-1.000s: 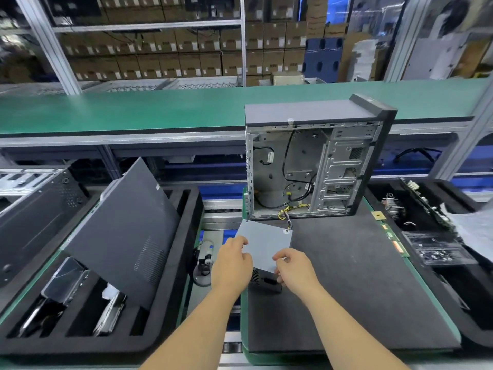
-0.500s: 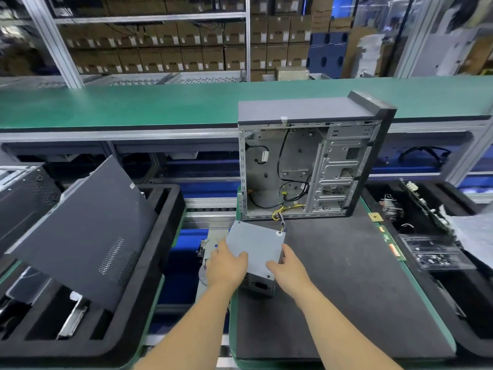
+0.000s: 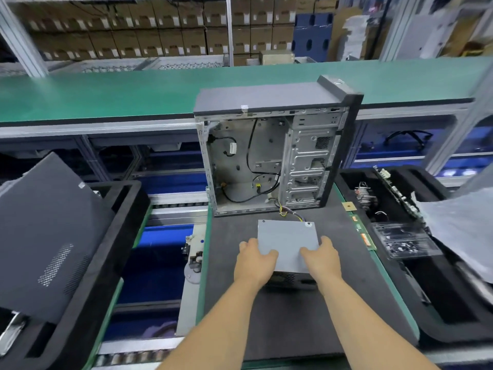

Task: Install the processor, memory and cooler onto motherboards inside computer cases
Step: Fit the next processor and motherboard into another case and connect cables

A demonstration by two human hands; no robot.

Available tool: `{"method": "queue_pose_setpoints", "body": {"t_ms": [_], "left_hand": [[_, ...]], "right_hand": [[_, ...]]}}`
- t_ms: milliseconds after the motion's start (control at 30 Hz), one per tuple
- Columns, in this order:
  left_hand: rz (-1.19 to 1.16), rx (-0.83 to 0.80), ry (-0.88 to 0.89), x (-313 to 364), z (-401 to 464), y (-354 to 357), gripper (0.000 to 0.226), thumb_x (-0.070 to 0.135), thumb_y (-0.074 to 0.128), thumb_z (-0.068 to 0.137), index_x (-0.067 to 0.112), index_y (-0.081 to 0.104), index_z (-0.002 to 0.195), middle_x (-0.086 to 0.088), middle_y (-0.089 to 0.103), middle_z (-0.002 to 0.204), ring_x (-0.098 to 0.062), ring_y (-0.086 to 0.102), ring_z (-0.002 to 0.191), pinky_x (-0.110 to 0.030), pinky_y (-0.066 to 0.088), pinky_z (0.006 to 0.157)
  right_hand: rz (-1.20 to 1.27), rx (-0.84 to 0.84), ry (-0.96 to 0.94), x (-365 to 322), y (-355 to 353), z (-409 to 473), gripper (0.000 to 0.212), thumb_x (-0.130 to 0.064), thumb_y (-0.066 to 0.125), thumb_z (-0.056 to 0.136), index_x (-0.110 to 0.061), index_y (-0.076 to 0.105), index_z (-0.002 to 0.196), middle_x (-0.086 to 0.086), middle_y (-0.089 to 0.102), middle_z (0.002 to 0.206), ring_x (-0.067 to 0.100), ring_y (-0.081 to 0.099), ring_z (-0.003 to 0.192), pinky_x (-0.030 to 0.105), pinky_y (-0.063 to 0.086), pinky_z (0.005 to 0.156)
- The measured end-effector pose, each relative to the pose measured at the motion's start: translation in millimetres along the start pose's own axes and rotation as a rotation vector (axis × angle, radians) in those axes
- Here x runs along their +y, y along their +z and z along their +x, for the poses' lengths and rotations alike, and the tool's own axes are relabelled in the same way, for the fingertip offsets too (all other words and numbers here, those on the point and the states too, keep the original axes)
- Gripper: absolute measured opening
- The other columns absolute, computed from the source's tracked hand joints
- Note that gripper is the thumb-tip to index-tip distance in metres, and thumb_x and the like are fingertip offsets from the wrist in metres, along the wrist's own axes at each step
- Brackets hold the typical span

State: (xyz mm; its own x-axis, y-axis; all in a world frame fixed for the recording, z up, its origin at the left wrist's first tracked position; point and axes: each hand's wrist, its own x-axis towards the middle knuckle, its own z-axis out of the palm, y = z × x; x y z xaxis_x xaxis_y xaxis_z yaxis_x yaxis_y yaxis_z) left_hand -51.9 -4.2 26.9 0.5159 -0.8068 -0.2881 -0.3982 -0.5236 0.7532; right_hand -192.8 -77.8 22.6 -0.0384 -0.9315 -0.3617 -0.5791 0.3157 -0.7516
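Observation:
An open grey computer case (image 3: 269,153) stands upright on the dark mat (image 3: 266,324), its bare metal inside facing me with loose black and yellow cables. In front of it lies a grey power supply box (image 3: 287,239), joined to the case by a bundle of coloured wires (image 3: 289,210). My left hand (image 3: 253,261) grips the box's near left side with the thumb on top. My right hand (image 3: 321,259) grips its near right side the same way. A motherboard (image 3: 394,189) stands on edge in the right foam tray.
A black foam tray (image 3: 437,329) at the right holds a clear plastic parts box (image 3: 402,240), a cooler (image 3: 365,194) and grey wrapping (image 3: 464,231). At the left, a dark case side panel (image 3: 50,231) leans in another foam tray (image 3: 122,209). A green bench (image 3: 106,92) runs behind.
The power supply box went from tilted at the mat's left edge to flat and square further right in front of the case. Both hands moved with it.

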Motion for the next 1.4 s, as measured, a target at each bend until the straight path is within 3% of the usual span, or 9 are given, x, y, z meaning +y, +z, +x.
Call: {"method": "queue_pose_setpoints", "body": {"t_ms": [367, 633, 733, 800, 933, 1100, 1200, 1333, 1400], "left_hand": [[-0.223, -0.009, -0.042, 24, 36, 38, 0.022, 0.03, 0.061, 0.08, 0.023, 0.042, 0.089, 0.009, 0.064, 0.089, -0.013, 0.06, 0.076, -0.032, 0.046, 0.067], [-0.416, 0.01, -0.163, 56, 72, 61, 0.03, 0.01, 0.065, 0.085, 0.015, 0.061, 0.115, 0.0, 0.073, 0.105, -0.021, 0.071, 0.092, -0.041, 0.059, 0.083], [-0.564, 0.039, -0.18, 54, 73, 61, 0.028, 0.005, 0.063, 0.085, 0.018, 0.066, 0.11, 0.003, 0.076, 0.103, -0.013, 0.073, 0.087, -0.027, 0.058, 0.066], [-0.633, 0.04, -0.18, 53, 69, 59, 0.031, 0.003, 0.062, 0.086, 0.021, 0.068, 0.111, 0.009, 0.076, 0.099, -0.006, 0.073, 0.079, -0.02, 0.052, 0.055], [-0.752, 0.012, -0.156, 45, 62, 54, 0.045, -0.002, 0.066, 0.086, 0.023, 0.068, 0.123, 0.009, 0.075, 0.107, -0.013, 0.073, 0.097, -0.032, 0.06, 0.081], [-0.914, -0.112, -0.088, 16, 44, 45, 0.058, 0.001, 0.071, 0.083, 0.029, 0.062, 0.133, 0.005, 0.07, 0.123, -0.019, 0.067, 0.112, -0.029, 0.056, 0.08], [-0.975, -0.192, -0.042, -3, 36, 41, 0.064, -0.003, 0.073, 0.077, 0.029, 0.063, 0.132, 0.001, 0.067, 0.129, -0.022, 0.065, 0.117, -0.033, 0.054, 0.084], [-1.043, -0.153, -0.026, -18, 25, 38, 0.072, -0.012, 0.076, 0.062, 0.014, 0.065, 0.128, -0.006, 0.07, 0.124, -0.02, 0.065, 0.116, -0.032, 0.054, 0.087], [-1.073, -0.124, -0.059, -20, 20, 35, 0.074, -0.016, 0.074, 0.055, 0.007, 0.062, 0.124, -0.01, 0.071, 0.119, -0.019, 0.07, 0.105, -0.025, 0.055, 0.072]], "right_hand": [[-0.052, -0.125, 0.004, 8, -31, 74, 0.065, -0.055, 0.065, 0.091, -0.016, 0.049, 0.14, 0.012, 0.055, 0.137, 0.037, 0.053, 0.125, 0.051, 0.046, 0.105], [0.068, -0.31, -0.077, -20, -63, 139, 0.028, -0.049, 0.067, 0.094, -0.025, 0.06, 0.107, -0.008, 0.067, 0.103, 0.011, 0.066, 0.085, 0.027, 0.05, 0.061], [0.136, -0.366, -0.048, -24, -58, 146, 0.042, -0.049, 0.071, 0.091, -0.02, 0.051, 0.114, -0.008, 0.063, 0.103, 0.009, 0.065, 0.085, 0.026, 0.048, 0.056], [0.167, -0.375, -0.035, -24, -54, 146, 0.052, -0.048, 0.075, 0.089, -0.014, 0.05, 0.119, 0.0, 0.063, 0.11, 0.014, 0.067, 0.09, 0.03, 0.052, 0.06], [0.251, -0.407, -0.032, -25, -55, 149, 0.06, -0.045, 0.081, 0.085, -0.007, 0.054, 0.123, 0.008, 0.066, 0.121, 0.026, 0.069, 0.103, 0.046, 0.058, 0.089], [0.319, -0.397, -0.037, -34, -63, 138, 0.077, -0.062, 0.076, 0.082, -0.013, 0.052, 0.136, 0.002, 0.056, 0.138, 0.025, 0.058, 0.122, 0.044, 0.048, 0.101], [0.328, -0.515, -0.083, -42, -69, 123, 0.087, -0.072, 0.075, 0.07, -0.017, 0.06, 0.135, 0.001, 0.07, 0.126, 0.026, 0.068, 0.116, 0.038, 0.055, 0.087], [0.352, -0.56, -0.133, -43, -78, 110, 0.094, -0.044, 0.093, 0.064, -0.018, 0.051, 0.144, 0.009, 0.054, 0.146, 0.031, 0.053, 0.134, 0.047, 0.043, 0.109], [0.285, -0.592, -0.204, -41, -87, 101, 0.098, -0.031, 0.095, 0.063, -0.024, 0.046, 0.148, 0.011, 0.048, 0.151, 0.027, 0.046, 0.14, 0.048, 0.033, 0.12]]}}
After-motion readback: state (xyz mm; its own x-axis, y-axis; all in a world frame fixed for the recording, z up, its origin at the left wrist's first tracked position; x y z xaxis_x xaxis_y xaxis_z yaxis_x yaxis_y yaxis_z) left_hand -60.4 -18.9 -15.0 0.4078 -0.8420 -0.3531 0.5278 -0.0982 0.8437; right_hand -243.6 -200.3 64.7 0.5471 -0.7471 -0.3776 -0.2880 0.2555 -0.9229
